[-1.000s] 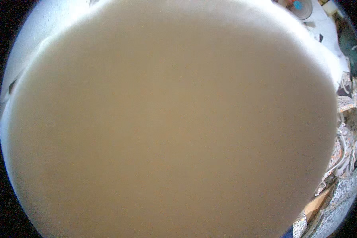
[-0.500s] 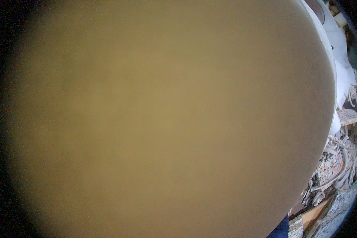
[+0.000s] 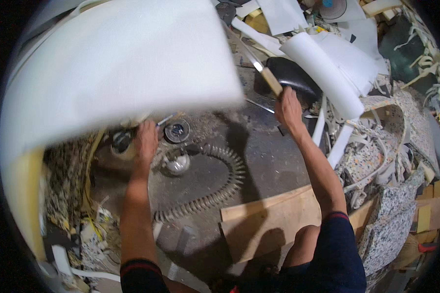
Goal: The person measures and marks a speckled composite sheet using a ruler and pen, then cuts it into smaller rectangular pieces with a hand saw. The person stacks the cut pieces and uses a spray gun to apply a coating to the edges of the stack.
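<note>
Dark floor (image 3: 274, 166) holds one coiled hose (image 3: 196, 205). My right hand (image 3: 289, 110) clamps one knife (image 3: 271, 80); whether my left hand (image 3: 145, 140) grips one sheet (image 3: 132, 63), I can't tell.

The scuffed grey floor (image 3: 283, 163) lies in patchy shadow, speckled foam (image 3: 393, 227) heaped at right.

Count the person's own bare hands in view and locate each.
2: the left hand is just left of the dark round dish; the right hand grips a wooden handle.
</note>
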Demonstrator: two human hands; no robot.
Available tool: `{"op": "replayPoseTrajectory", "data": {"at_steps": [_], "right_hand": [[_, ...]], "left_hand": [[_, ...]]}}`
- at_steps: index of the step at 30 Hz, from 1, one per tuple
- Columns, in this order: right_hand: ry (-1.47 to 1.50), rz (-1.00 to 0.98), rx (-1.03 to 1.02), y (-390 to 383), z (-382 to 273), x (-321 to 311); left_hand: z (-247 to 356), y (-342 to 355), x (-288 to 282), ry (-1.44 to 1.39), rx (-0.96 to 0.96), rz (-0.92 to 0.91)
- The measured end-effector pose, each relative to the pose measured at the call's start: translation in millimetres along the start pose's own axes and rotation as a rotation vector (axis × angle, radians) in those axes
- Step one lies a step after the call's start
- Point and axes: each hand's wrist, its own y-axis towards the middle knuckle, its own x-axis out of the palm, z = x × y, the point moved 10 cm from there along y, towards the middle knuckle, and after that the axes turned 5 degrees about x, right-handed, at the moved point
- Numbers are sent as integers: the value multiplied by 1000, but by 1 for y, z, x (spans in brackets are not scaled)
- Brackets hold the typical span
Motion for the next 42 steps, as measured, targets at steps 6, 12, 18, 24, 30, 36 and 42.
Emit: {"op": "replayPoseTrajectory", "data": {"at_steps": [6,12,18,24,30,36,42], "right_hand": [[85,-271,169,-292,28,-166],[362,-508,144,-520,-53,-262],[520,-809,-122,-727,-201,-279],[651,-1176,-617,-923,-400,-304],[556,-1268,-997,-1021,-530,-322],[453,-1390,-1075,-1131,-556,-327],[481,-1348,-1334,-1279,-659,-436]], "left_hand": [[68,-120,-107,-458,-485,87],[211,-495,-272,-381,-528,44],[273,-973,-343,-214,-1059,-527],[467,-1163,-512,2,-1458,-565],[536,-1317,-700,-664,-1678,-722],[607,-1545,-933,-201,-2332,14],[819,-1844,-924,-110,-2805,870]]}}
